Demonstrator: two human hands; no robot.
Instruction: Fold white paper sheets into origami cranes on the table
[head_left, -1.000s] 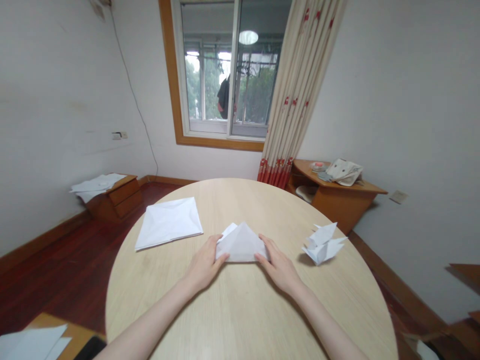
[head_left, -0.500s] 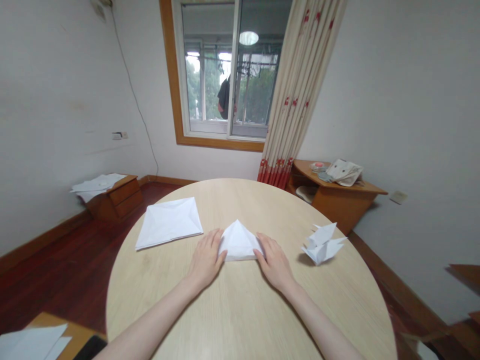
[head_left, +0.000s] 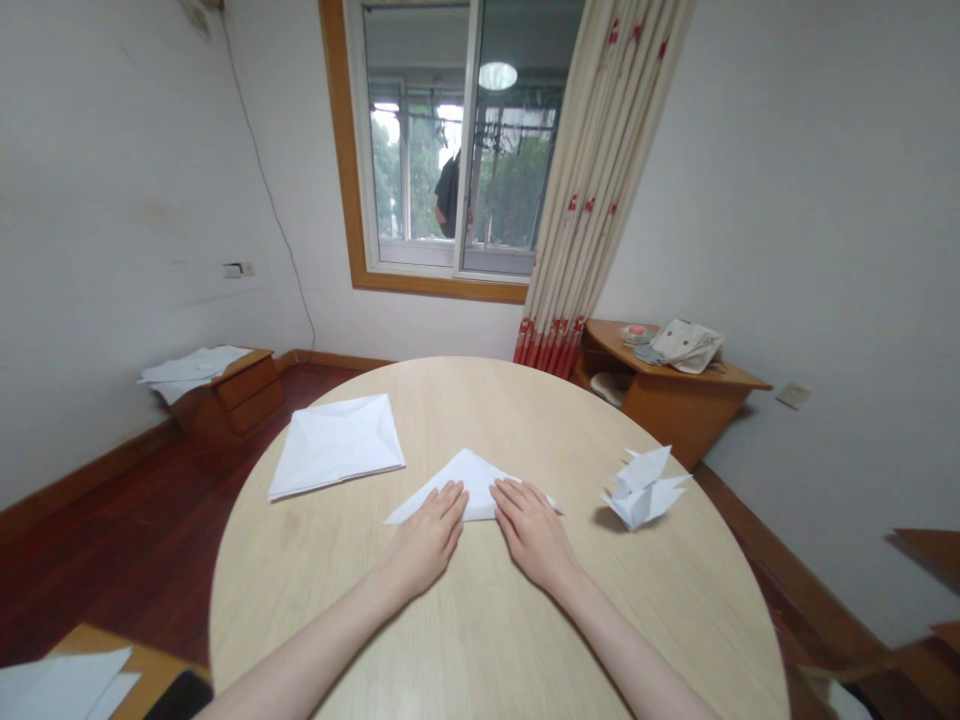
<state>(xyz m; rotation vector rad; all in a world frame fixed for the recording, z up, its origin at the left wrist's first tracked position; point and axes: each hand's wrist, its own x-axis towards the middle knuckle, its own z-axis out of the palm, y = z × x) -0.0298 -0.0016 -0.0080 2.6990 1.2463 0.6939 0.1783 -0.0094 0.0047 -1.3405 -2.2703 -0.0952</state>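
A white sheet of paper (head_left: 474,485), folded into a wide triangle, lies on the round wooden table (head_left: 480,620) with its peak pointing away from me. My left hand (head_left: 431,530) rests flat on its left half, fingers stretched out. On the right half lies my right hand (head_left: 531,525), also flat with the fingers extended. Both hands press over the triangle's near edge and partly cover it. To the left is a stack of white paper (head_left: 337,445). Folded white paper pieces (head_left: 641,490) with pointed tips stand on the right.
A small drawer cabinet (head_left: 247,395) with papers on top stands at the far left. Behind on the right is a wooden corner desk (head_left: 675,410) holding a cloth bag (head_left: 686,345). More white sheets (head_left: 64,685) lie at the lower left.
The paper has gone from a narrow shape with folded sides to a wide, flat triangle. Both hands have moved from its sides onto its top, near the lower edge.
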